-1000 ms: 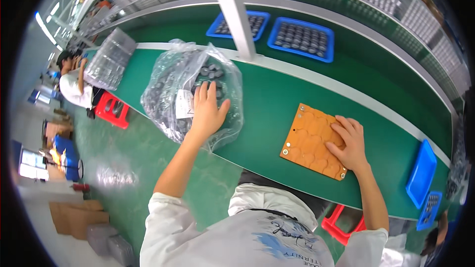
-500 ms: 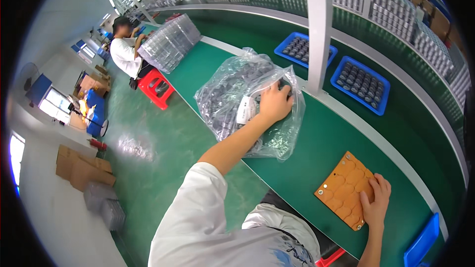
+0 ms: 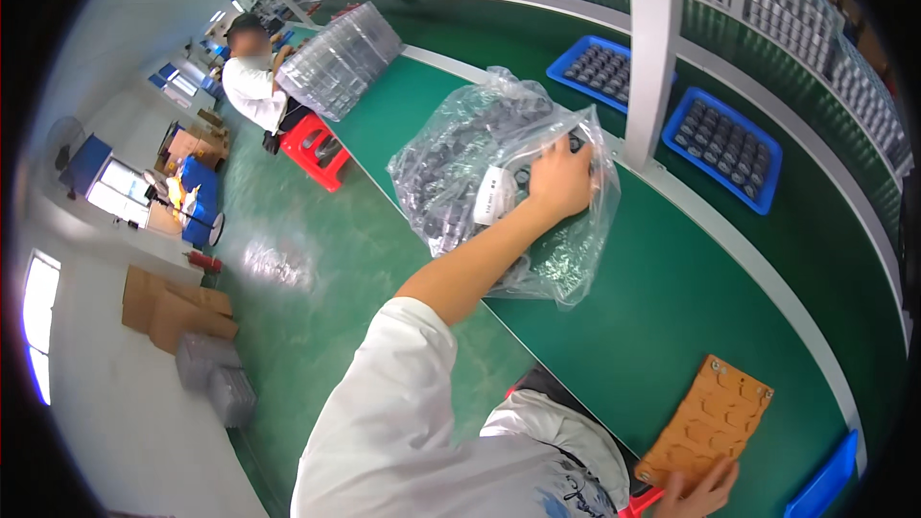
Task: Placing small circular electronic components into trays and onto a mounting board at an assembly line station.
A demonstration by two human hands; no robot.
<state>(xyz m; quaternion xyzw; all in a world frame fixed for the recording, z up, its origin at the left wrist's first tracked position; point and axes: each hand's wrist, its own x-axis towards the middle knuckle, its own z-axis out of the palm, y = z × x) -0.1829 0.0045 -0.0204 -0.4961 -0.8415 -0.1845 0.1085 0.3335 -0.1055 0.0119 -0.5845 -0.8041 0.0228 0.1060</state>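
Orange board (image 3: 710,419) is at the counter's (image 3: 628,326) right, long axis slanting from near left to far right, hexagonal shapes facing up. Right hand's (image 3: 700,497) fingers touch its near end, grip unclear; left hand's (image 3: 561,177) curl inside the clear bag (image 3: 443,158), hold hidden.

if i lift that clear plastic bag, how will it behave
The clear bag will probably sag, since its film is crumpled. It is likely fairly heavy, given the many dark parts inside. Tipped, it could spill through the opening at the left hand.
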